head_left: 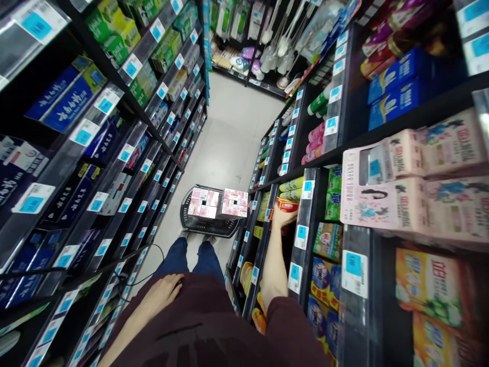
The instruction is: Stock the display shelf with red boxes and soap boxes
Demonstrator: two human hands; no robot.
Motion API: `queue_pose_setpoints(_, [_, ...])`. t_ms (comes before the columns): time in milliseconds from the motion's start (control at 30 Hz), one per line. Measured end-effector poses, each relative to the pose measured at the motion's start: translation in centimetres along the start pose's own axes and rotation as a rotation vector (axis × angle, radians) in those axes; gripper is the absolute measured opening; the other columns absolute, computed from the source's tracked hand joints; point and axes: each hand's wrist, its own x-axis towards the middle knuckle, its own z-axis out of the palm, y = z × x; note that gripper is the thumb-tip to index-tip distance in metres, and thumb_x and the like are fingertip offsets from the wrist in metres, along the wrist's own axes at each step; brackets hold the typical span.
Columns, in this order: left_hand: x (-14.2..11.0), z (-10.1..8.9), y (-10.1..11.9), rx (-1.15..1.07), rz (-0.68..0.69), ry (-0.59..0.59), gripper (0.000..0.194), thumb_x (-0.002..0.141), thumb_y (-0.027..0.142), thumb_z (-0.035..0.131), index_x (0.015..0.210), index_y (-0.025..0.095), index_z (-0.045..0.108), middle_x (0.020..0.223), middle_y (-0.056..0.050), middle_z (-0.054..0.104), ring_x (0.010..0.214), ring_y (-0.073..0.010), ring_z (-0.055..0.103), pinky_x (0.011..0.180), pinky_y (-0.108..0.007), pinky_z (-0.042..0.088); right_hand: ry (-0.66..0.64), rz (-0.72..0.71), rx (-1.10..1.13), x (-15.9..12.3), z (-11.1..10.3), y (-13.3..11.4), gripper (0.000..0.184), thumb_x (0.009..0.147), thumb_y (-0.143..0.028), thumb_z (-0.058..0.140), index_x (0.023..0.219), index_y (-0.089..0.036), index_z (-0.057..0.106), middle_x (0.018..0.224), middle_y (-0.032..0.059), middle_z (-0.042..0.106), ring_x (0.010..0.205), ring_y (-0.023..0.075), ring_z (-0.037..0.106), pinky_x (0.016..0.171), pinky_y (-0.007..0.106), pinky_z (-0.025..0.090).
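Note:
On the right-hand shelves, my right hand (281, 218) reaches in and closes around a red and yellow pack (288, 205); its fingertips are partly hidden. Just behind that pack lie yellow-green cylindrical packs (292, 189). My left hand (165, 294) rests flat against my dark shirt near the top of my leg, its fingers stretched out and holding nothing. A black shopping basket (184, 214) stands on the floor just beyond my feet. Pink and white flowered boxes (204, 203) are stacked in it in two groups.
Toothpaste boxes (74, 97) fill the shelves on the left. Large pink soap packs (376, 199) and orange packs (428, 285) jut close on the right. A black cable (162, 250) hangs at my left. The pale floor (225, 127) runs to a rack of brushes (282, 46).

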Motion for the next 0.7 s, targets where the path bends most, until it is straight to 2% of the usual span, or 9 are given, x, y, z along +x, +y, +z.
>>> queue_pose_setpoints(67, [0.2, -0.2, 0.0, 0.002, 0.028, 0.003, 0.047, 0.098, 0.037, 0.031, 0.127, 0.024, 0.065, 0.125, -0.012, 0.068, 0.115, -0.0318, 0.063, 0.099, -0.044, 0.046, 0.021, -0.054, 0.048, -1.3, 0.9, 0.3, 0.081, 0.076, -0.031, 0.078, 0.143, -0.008, 0.038, 0.146, 0.0239, 0.041, 0.137, 0.0284, 0.041, 0.116, 0.039, 0.034])
queue_pose_setpoints(133, [0.2, -0.4, 0.1, 0.002, 0.039, 0.007, 0.046, 0.098, 0.037, 0.031, 0.128, 0.024, 0.064, 0.127, -0.011, 0.066, 0.116, -0.0311, 0.063, 0.099, -0.042, 0.046, -0.017, -0.108, 0.101, -2.6, 1.9, 0.6, 0.094, 0.067, -0.030, 0.084, 0.144, -0.008, 0.035, 0.145, 0.0212, 0.043, 0.134, 0.0257, 0.043, 0.115, 0.036, 0.034])
queue_pose_setpoints(233, [-0.3, -0.8, 0.0, -0.001, 0.026, 0.019, 0.046, 0.099, 0.037, 0.029, 0.130, 0.024, 0.062, 0.128, -0.010, 0.066, 0.118, -0.0297, 0.062, 0.100, -0.041, 0.046, -0.089, -0.125, 0.155, -3.6, 3.3, 1.4, 0.093, 0.064, -0.033, 0.082, 0.141, -0.008, 0.036, 0.142, 0.0206, 0.045, 0.130, 0.0259, 0.045, 0.114, 0.039, 0.035])
queue_pose_setpoints(333, [-1.0, -0.5, -0.8, -0.026, -0.002, 0.021, 0.048, 0.100, 0.038, 0.027, 0.131, 0.023, 0.061, 0.127, -0.011, 0.066, 0.117, -0.0295, 0.061, 0.102, -0.043, 0.045, -0.077, -0.077, 0.166, -3.5, 3.9, 2.5, 0.096, 0.063, -0.032, 0.082, 0.142, -0.007, 0.035, 0.141, 0.0237, 0.043, 0.130, 0.0306, 0.044, 0.114, 0.045, 0.034])
queue_pose_setpoints(533, [-2.0, 0.8, -2.9, -0.149, -0.005, 0.055, 0.050, 0.100, 0.049, 0.032, 0.128, 0.022, 0.063, 0.122, -0.012, 0.067, 0.114, -0.0298, 0.063, 0.098, -0.041, 0.048, -0.030, -0.084, 0.191, -3.1, 3.3, 4.0, 0.103, 0.054, -0.032, 0.085, 0.142, -0.004, 0.040, 0.138, 0.0261, 0.043, 0.131, 0.0380, 0.043, 0.115, 0.050, 0.032])
queue_pose_setpoints(633, [-2.3, 0.3, -3.4, -0.225, 0.068, 0.069, 0.047, 0.101, 0.050, 0.034, 0.124, 0.025, 0.065, 0.121, -0.010, 0.068, 0.114, -0.0292, 0.063, 0.097, -0.039, 0.048, -0.058, -0.141, 0.261, -5.3, 2.7, 3.7, 0.105, 0.049, -0.035, 0.086, 0.140, -0.006, 0.043, 0.139, 0.0244, 0.044, 0.131, 0.0375, 0.043, 0.115, 0.051, 0.031])
queue_pose_setpoints(700, [-1.9, -0.6, -3.7, -0.280, 0.122, 0.080, 0.044, 0.101, 0.050, 0.035, 0.123, 0.025, 0.065, 0.123, -0.008, 0.068, 0.116, -0.0286, 0.062, 0.099, -0.038, 0.047, -0.090, -0.181, 0.338, -8.5, 2.1, 3.2, 0.104, 0.050, -0.042, 0.085, 0.139, -0.007, 0.044, 0.139, 0.0226, 0.046, 0.130, 0.0351, 0.045, 0.114, 0.052, 0.032])
